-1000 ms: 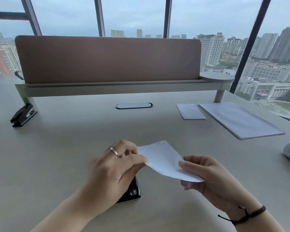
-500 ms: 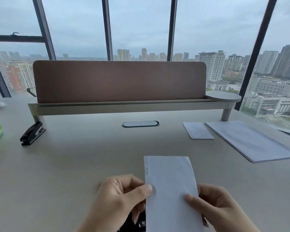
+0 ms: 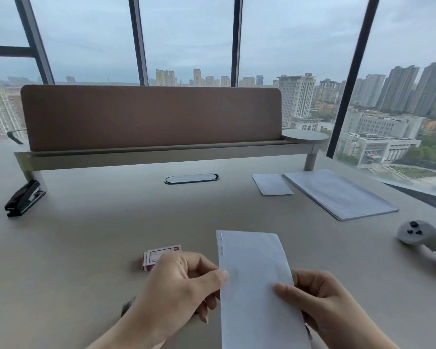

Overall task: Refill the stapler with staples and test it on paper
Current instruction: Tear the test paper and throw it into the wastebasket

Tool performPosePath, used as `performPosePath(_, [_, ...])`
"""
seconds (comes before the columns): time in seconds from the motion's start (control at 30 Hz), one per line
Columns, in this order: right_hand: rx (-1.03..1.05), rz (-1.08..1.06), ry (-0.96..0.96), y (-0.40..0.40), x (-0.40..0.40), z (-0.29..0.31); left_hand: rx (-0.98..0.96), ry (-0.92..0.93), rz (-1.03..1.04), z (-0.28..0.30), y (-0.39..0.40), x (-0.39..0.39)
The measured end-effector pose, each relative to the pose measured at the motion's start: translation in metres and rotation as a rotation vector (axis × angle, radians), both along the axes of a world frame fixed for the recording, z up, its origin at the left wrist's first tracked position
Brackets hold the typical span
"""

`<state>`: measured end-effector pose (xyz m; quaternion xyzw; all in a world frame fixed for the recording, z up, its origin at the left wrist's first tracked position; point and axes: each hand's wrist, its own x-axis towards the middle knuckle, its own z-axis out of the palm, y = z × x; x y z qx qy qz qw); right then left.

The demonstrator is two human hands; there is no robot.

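Both hands (image 3: 184, 280) (image 3: 322, 303) pinch the paper slip (image 3: 254, 285) upright, long axis vertical; staples line its upper-left edge.

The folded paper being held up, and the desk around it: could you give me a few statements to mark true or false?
1. Both hands hold the folded paper. True: the left hand pinches its left edge and the right hand its right edge.
2. The paper has no staples. False: a row of staples runs down its upper left edge.
3. A small box of staples lies on the desk left of the paper. True.
4. A black stapler sits at the desk's far right. False: it sits at the far left, near the divider's foot.
5. A paper stack lies at the right. True.
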<state>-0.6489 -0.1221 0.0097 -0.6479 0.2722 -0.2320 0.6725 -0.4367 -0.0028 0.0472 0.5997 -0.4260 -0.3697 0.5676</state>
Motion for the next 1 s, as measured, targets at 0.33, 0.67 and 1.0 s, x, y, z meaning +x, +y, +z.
performPosePath(0.33, [0.115,-0.519,-0.142,0.062,-0.181,-0.006,0.005,-0.122,-0.341,-0.009,-0.017,-0.168])
performPosePath(0.67, [0.303,-1.075,-0.179,0.074,-0.390,-0.119,0.233,-0.268,-0.683,-0.116,-0.087,-0.385])
performPosePath(1.0, [0.485,-1.341,0.219,0.022,-0.466,-0.303,0.599,-0.329,-0.730,-0.322,-0.176,-0.494])
